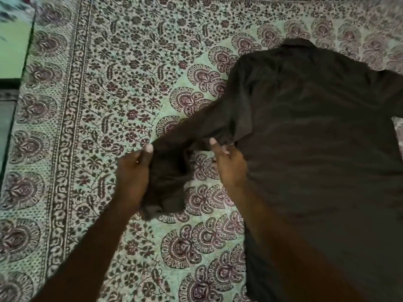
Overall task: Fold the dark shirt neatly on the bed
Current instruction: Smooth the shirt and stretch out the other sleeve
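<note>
Pinching shirt sleeve (pixel 207 125) edge, wide bedspread (pixel 98 94) leftward

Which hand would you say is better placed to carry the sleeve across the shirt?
Probably the left hand: it grips the sleeve at its cuff; the right hand pinches it near the shirt body.

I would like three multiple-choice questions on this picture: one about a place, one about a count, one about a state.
1. Where does the dark shirt lie? A on the patterned bedspread; B on a chair; C on a hanger.
2. How many hands hold its sleeve? A none; B one; C two.
3. The sleeve is: A folded over the back; B held out sideways; C rolled up.
Answers: A, floral cloth surrounds it; C, the left hand grips its end, the right hand pinches it higher up; B, it stretches away from the body.
</note>
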Demonstrator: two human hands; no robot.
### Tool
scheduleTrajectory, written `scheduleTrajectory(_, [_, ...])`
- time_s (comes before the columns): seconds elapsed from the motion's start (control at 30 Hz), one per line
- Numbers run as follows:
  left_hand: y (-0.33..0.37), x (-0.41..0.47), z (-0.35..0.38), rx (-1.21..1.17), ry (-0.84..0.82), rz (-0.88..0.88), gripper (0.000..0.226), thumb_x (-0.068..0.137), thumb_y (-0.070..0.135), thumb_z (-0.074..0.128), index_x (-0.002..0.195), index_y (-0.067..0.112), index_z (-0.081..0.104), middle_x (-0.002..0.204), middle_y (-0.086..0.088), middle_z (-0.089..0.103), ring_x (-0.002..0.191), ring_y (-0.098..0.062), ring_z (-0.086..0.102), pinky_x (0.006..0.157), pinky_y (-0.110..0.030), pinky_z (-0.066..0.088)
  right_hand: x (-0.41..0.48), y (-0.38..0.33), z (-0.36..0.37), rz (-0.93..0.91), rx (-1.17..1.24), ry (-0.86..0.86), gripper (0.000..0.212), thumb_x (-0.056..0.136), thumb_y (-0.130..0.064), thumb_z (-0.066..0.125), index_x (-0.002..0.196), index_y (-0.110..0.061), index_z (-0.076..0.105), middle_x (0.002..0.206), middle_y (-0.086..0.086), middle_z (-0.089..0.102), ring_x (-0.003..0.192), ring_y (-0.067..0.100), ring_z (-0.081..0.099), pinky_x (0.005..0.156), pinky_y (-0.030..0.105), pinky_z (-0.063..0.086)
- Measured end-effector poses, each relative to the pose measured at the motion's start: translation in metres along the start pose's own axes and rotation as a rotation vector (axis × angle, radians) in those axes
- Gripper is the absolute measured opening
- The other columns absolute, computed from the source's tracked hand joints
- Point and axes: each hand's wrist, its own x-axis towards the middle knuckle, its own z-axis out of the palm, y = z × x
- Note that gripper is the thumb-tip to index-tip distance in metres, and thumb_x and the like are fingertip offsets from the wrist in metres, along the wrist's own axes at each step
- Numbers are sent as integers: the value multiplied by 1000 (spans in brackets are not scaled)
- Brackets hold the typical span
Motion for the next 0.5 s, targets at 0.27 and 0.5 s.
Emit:
scheduleTrajectory(0.27, [60, 111, -97, -12, -228, -55, 22, 67, 13, 80, 88, 8, 77, 77, -11, 77, 74, -29, 74, 78, -38, 60, 25, -73, 89, 230, 750, 18, 86, 84, -5, 82, 147, -37, 33, 135, 4, 59, 104, 23, 67, 68, 38, 64])
scheduleTrajectory(0.5, [58, 203, -145, 765, -128, 241, 15, 86, 20, 81, 86, 14, 68, 90, -8, 60, 101, -33, 63, 85, -33, 45, 45, -102, 130, 267, 816, 18, 39, 83, 16, 73, 109, -11, 61, 123, 23, 66, 96, 27, 70, 61, 26, 61])
